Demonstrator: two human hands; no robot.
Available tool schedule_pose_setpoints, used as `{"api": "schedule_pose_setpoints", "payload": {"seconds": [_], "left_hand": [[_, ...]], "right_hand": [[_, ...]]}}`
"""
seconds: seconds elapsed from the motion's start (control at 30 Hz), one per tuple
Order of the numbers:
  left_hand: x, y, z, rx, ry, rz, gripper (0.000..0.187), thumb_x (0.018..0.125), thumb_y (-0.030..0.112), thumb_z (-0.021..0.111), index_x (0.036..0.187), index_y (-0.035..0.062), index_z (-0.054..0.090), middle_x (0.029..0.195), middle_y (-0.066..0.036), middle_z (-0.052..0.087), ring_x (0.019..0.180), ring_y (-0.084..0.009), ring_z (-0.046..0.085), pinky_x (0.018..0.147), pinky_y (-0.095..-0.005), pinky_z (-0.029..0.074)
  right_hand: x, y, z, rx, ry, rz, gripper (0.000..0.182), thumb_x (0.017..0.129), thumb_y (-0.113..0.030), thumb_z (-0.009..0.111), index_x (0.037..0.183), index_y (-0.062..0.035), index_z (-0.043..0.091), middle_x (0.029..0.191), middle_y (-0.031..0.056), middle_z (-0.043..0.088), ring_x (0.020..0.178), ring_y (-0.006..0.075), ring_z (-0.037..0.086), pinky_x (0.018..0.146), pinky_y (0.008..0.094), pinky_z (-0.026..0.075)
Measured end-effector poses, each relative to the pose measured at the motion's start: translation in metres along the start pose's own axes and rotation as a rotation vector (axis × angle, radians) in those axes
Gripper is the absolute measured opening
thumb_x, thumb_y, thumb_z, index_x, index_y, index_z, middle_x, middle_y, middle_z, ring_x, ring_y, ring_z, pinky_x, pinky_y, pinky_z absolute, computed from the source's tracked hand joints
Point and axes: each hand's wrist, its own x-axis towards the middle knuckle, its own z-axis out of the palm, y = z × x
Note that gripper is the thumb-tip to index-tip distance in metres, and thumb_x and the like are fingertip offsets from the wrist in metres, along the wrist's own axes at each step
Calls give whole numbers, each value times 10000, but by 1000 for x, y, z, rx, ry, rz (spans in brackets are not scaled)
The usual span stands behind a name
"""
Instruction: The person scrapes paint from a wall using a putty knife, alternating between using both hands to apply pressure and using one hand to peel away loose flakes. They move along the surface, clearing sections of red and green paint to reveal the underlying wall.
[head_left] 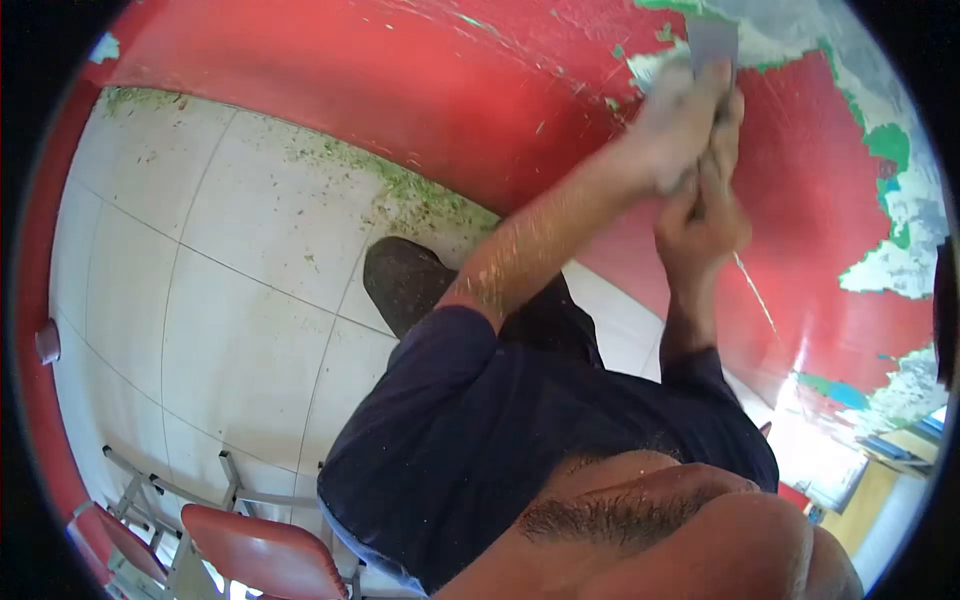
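A scraper with a flat grey blade (713,42) is pressed to the upper part of the wall, where red paint meets a patch of bare plaster. My left hand (665,135), blurred by motion, is closed around the scraper close to the blade. Lower down, my right hand (703,225) is closed on the handle end, just beneath the left. The fingers cover most of the handle. The red wall (800,200) has ragged gaps edged in green, showing grey-white plaster (890,280). Paint flecks cling to my left forearm.
Green paint flakes (415,195) lie along the foot of the wall on the pale tiled floor (250,270). My shoe (400,280) stands beside them. Red chairs with metal frames, one a red chair (260,550), are behind at lower left. Shelving (880,500) stands at lower right.
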Motion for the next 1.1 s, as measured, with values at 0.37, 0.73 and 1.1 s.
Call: {"api": "schedule_pose_setpoints", "payload": {"seconds": [0.37,0.73,1.1], "left_hand": [[-4,-19,-11,-15,-23,39,461,1000,454,367,772,64,455,494,-21,418,396,-169,482,404,-325,445],[3,-10,4,24,9,22,426,987,456,418,784,84,464,523,-16,441,428,-139,466,416,-307,435],[1,-15,9,-13,-40,-56,431,990,450,425,792,69,470,524,-21,412,440,-174,477,456,-338,463]], "right_hand": [[-11,2,0,70,32,-11,397,780,61,549,1164,11,634,1013,192,667,683,274,672,581,313,511],[-3,-1,-7,-52,28,45,351,843,35,540,1179,-5,632,750,222,621,569,182,604,531,298,462],[-15,4,-10,21,50,130,303,784,-18,578,1071,-32,674,792,185,649,595,314,619,522,346,481]]}}
